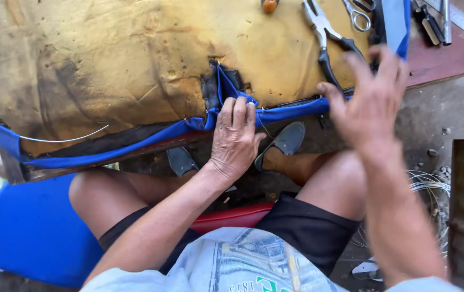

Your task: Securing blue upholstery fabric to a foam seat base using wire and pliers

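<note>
Item: edge fastening. Your left hand (236, 139) presses blue cover (135, 141) flat-fingered onto foam's (108, 59) near edge; right hand (371, 103) hovers unclenched, empty, near pliers (325, 33).

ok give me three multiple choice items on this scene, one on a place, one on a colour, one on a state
1. Where do the pliers lie?
A. on the foam pad
B. on the ground
C. in a hand

2. What colour is the fabric edging along the pad?
A. red
B. blue
C. green

3. How is the left hand?
A. raised in the air
B. holding scissors
C. pressed flat on the edging

Answers: 1 A, they rest on the yellow foam near the scissors. 2 B, the strip is plainly blue. 3 C, its fingers lie on the cloth, while the right hand is lifted, open.
</note>
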